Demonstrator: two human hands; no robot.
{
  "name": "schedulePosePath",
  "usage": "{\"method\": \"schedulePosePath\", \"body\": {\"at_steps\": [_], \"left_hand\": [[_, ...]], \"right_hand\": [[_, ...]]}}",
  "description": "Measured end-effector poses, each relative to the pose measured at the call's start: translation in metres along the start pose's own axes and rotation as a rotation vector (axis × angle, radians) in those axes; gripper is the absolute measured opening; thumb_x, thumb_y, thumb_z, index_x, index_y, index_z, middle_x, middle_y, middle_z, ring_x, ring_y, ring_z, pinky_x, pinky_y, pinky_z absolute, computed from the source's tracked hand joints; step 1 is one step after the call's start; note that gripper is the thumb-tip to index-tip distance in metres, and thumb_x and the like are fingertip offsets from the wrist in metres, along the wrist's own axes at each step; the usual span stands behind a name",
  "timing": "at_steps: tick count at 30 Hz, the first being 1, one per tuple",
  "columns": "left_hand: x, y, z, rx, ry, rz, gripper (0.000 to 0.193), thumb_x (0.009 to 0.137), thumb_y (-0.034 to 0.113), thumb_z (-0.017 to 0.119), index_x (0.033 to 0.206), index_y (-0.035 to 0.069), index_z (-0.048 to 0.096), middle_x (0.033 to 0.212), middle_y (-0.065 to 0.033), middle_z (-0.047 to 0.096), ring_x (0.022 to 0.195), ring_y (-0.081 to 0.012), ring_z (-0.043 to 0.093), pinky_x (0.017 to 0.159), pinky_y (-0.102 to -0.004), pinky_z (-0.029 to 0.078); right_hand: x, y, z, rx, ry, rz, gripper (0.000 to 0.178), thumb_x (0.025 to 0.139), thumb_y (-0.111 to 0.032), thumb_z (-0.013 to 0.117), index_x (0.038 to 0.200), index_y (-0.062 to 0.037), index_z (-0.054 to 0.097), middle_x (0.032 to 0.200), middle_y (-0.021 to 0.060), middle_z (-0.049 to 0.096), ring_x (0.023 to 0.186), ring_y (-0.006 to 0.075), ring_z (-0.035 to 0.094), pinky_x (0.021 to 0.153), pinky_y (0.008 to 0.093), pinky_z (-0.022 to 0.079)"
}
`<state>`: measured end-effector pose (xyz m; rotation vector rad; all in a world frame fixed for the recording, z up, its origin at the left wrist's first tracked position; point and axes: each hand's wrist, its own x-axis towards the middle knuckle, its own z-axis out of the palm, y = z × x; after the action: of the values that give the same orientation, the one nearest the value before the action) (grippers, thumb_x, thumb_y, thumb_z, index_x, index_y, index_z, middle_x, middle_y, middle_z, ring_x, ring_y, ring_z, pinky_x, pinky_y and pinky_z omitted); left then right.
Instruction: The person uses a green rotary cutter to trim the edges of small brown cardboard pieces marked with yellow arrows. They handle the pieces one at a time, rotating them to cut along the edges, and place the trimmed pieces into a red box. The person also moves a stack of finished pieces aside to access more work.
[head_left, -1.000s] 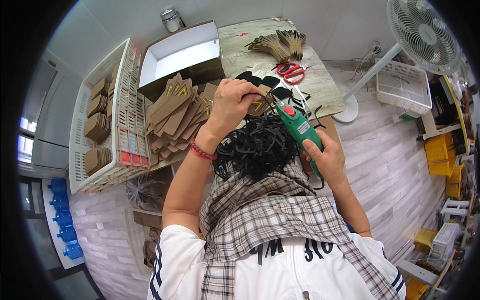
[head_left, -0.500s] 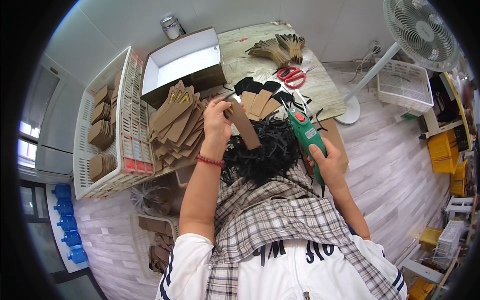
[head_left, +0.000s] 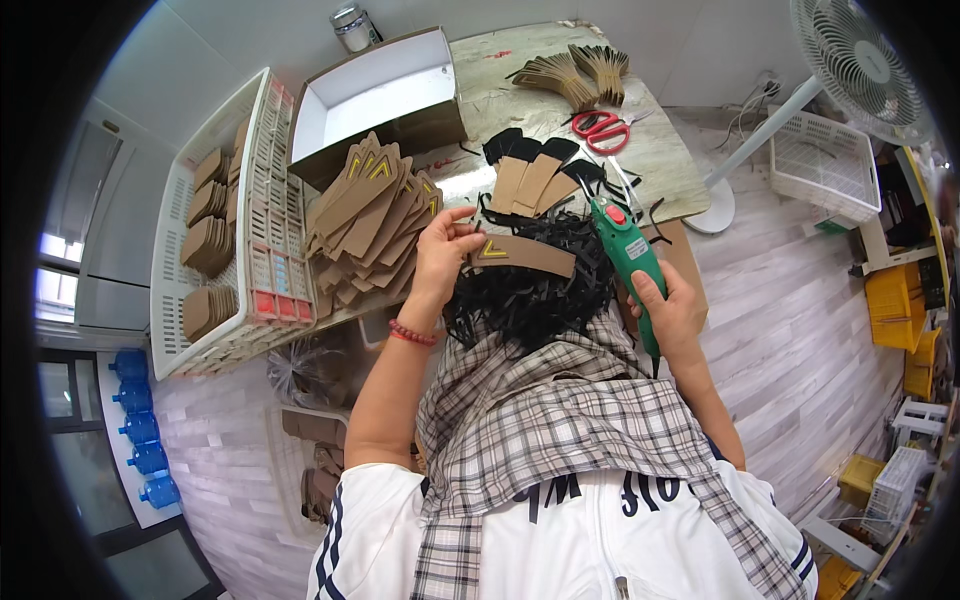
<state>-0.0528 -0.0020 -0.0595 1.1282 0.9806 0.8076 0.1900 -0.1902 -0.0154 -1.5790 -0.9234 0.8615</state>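
Observation:
My left hand [head_left: 440, 254] pinches one end of a brown strap-shaped piece [head_left: 540, 256] with a yellow V mark, held sideways over my lap. Beneath it lies a heap of thin black strips [head_left: 505, 305] on my checked apron [head_left: 540, 420]. Wrapped round a green handheld electric tool [head_left: 632, 257] with a red button, my right hand [head_left: 672, 308] keeps its two-pronged tip pointing up and away. Beyond the strips, several brown pieces with black ends [head_left: 527, 178] lie fanned on the table. A large pile of similar brown pieces [head_left: 365, 225] rests left of my left hand.
A white plastic crate [head_left: 255, 290] with brown stacks stands left, beside an open box [head_left: 380, 100]. Red-handled scissors [head_left: 603, 132] and bundled brown pieces [head_left: 570, 78] lie farther back on the table [head_left: 665, 165]. A fan [head_left: 770, 125] stands at the right.
The brown piece has swung from hanging steeply to nearly level, and its yellow V mark now shows. The green tool stays in my right hand. The whole view has shifted slightly.

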Motion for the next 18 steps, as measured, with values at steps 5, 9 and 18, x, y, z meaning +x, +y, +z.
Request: {"method": "schedulePosePath", "body": {"at_steps": [5, 9, 18], "left_hand": [[-0.02, 0.01, -0.018, 0.223, -0.271, -0.277, 0.045, 0.07, -0.009, 0.066, 0.114, 0.003, 0.062, 0.081, 0.0012, 0.059, 0.069, -0.0069, 0.055, 0.06, -0.0193, 0.043], [-0.037, 0.0, -0.025, 0.241, -0.582, -0.582, 0.026, 0.074, -0.004, 0.065, 0.1, 0.0, 0.065, 0.087, -0.0042, 0.065, 0.072, -0.0119, 0.061, 0.057, -0.0232, 0.046], [-0.048, 0.018, 0.016, -0.4, -0.278, -0.033, 0.015, 0.086, 0.002, 0.06, 0.101, 0.001, 0.06, 0.097, -0.0085, 0.066, 0.087, -0.0163, 0.064, 0.077, -0.0314, 0.052]], "right_hand": [[-0.003, -0.011, 0.002, -0.047, 0.019, 0.008, 0.034, 0.089, -0.03, 0.065, 0.101, 0.0013, 0.061, 0.07, 0.0021, 0.059, 0.057, 0.0063, 0.054, 0.052, 0.0212, 0.044], [-0.003, -0.011, 0.003, -0.05, -0.006, 0.011, 0.034, 0.089, -0.03, 0.064, 0.102, 0.0012, 0.061, 0.071, 0.0022, 0.059, 0.058, 0.0066, 0.055, 0.053, 0.0214, 0.044], [-0.007, -0.008, 0.007, -0.034, -0.042, 0.008, 0.031, 0.088, -0.026, 0.066, 0.103, 0.0006, 0.061, 0.067, -0.0003, 0.056, 0.057, 0.005, 0.051, 0.051, 0.0209, 0.041]]}}
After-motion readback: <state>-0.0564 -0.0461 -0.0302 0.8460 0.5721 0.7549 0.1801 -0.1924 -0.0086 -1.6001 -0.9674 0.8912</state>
